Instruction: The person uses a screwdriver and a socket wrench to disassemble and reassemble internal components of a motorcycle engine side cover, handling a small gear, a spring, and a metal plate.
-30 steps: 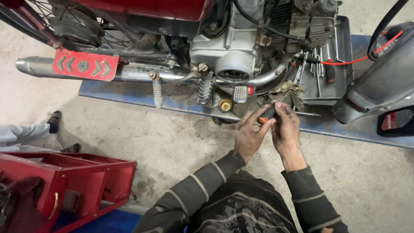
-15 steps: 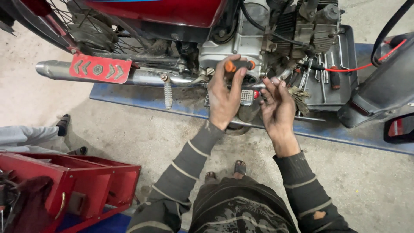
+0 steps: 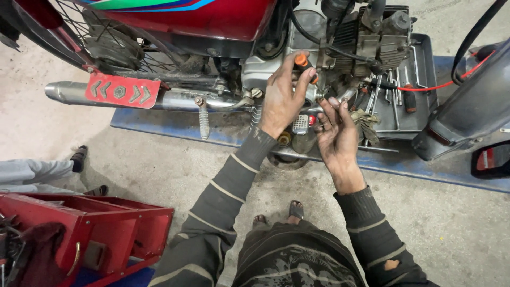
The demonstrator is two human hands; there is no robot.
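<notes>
A motorcycle [image 3: 212, 32] and tool tray [image 3: 419, 69] sit on a blue platform [image 3: 159, 127].

Orange-handled screwdriver [image 3: 304, 64]: in my left hand [image 3: 281, 98], against the motorcycle engine [image 3: 340, 48] at twelve o'clock. My right hand [image 3: 336, 135]: open-fingered just beside. Red toolbox [image 3: 95, 234]: eight o'clock.

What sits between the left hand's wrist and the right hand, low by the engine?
In the head view, a ribbed metal footpeg sits between the left hand and right hand, against the engine.
</notes>
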